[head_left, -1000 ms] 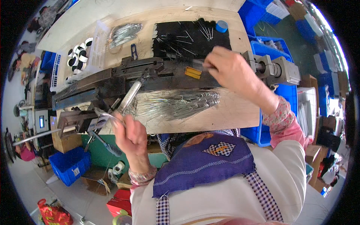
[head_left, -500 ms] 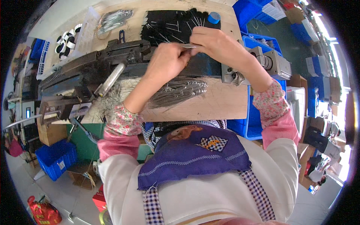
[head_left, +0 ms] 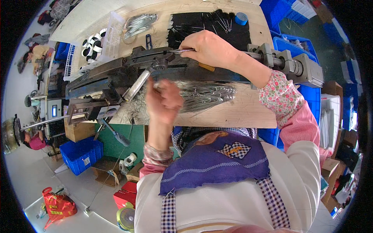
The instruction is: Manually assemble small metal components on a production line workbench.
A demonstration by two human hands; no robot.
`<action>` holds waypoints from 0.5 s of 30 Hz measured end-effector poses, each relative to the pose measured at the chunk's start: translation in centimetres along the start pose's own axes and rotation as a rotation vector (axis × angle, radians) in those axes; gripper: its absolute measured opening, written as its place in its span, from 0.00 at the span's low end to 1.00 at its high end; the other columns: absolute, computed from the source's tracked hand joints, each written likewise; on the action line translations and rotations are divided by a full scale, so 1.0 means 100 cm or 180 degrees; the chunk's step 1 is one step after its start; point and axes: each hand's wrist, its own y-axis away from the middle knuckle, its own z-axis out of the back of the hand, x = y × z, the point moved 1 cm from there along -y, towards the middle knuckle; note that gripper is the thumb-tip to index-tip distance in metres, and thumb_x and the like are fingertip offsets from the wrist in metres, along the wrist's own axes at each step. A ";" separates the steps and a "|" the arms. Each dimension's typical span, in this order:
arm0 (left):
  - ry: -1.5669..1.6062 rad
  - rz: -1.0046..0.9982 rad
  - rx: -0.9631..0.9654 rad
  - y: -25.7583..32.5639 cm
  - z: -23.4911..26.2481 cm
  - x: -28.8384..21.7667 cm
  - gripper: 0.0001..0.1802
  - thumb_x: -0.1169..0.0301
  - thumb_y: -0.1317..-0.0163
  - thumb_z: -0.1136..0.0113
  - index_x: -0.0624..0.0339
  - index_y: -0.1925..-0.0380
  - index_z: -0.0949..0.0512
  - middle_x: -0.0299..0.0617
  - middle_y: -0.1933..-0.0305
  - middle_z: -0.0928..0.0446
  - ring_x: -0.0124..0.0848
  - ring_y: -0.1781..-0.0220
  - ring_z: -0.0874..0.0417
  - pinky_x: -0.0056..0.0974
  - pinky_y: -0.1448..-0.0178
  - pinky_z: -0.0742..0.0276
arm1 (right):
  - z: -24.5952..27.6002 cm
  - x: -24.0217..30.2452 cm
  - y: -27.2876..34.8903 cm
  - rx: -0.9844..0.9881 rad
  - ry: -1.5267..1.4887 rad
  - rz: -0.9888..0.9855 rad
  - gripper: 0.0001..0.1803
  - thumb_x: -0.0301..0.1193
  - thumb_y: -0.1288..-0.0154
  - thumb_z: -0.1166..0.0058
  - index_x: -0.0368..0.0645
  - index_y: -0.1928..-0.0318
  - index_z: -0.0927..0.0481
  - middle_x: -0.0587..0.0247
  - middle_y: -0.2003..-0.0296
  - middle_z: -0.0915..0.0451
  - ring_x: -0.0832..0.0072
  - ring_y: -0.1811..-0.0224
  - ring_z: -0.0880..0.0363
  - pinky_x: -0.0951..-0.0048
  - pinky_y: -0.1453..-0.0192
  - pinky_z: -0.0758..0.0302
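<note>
My right hand (head_left: pixel 211 48) pinches a thin silver wire piece (head_left: pixel 182 50). The piece's left end lies at the jaw of a dark metal bench machine (head_left: pixel 149 55); whether it is clamped there, I cannot tell. My left hand (head_left: pixel 165 101), smeared by motion, is beside the machine's silver lever handle (head_left: pixel 136 86), and its finger pose is unclear. Below the machine, a bundle of bent silver wires (head_left: pixel 208 95) lies on the wooden table, partly behind my left hand. On the far side, a black cloth (head_left: pixel 186 23) carries several loose thin pins.
A clear plastic tray (head_left: pixel 112 37) with black-and-white rolls stands far left, near a bag of wires (head_left: pixel 140 25). A round blue cap (head_left: pixel 241 18) sits on the black cloth. Metal shaft blocks (head_left: pixel 289 60) are on the right, by a blue crate (head_left: pixel 299 46).
My left hand has left the wire piece and dropped toward me, beside the lever handle. My right hand keeps the piece, now at the machine's jaw. The whole scene has shifted rightward in view.
</note>
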 end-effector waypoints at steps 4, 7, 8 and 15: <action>0.1362 0.0625 0.1332 0.010 -0.059 -0.034 0.27 0.50 0.32 0.52 0.68 0.55 0.28 0.37 0.80 0.30 0.22 0.88 0.36 0.27 0.87 0.42 | 0.000 -0.007 0.000 0.0061 -0.0124 -0.0027 0.10 0.33 0.44 0.42 0.40 0.66 0.18 0.54 0.69 0.19 0.57 0.63 0.19 0.61 0.54 0.24; -0.1680 -0.0299 0.0235 -0.005 -0.025 0.006 0.20 0.60 0.34 0.44 0.67 0.54 0.29 0.38 0.78 0.27 0.22 0.87 0.33 0.27 0.84 0.38 | -0.005 0.000 -0.004 0.0025 -0.0067 0.0126 0.11 0.32 0.43 0.41 0.36 0.65 0.18 0.53 0.68 0.19 0.58 0.65 0.20 0.64 0.58 0.23; -0.2733 -0.1047 0.0007 -0.014 0.000 0.019 0.18 0.65 0.36 0.42 0.67 0.53 0.30 0.38 0.78 0.26 0.21 0.86 0.32 0.28 0.83 0.38 | -0.005 0.002 -0.005 0.0084 -0.0052 0.0041 0.10 0.32 0.43 0.42 0.39 0.66 0.18 0.54 0.69 0.19 0.58 0.64 0.20 0.63 0.57 0.23; -0.3062 -0.1180 -0.0610 0.010 0.092 -0.018 0.24 0.55 0.32 0.48 0.67 0.75 0.23 0.34 0.86 0.31 0.21 0.87 0.33 0.30 0.83 0.40 | -0.002 0.044 0.043 -0.0416 0.0692 0.0387 0.08 0.25 0.44 0.46 0.42 0.62 0.23 0.59 0.69 0.29 0.60 0.69 0.21 0.63 0.67 0.21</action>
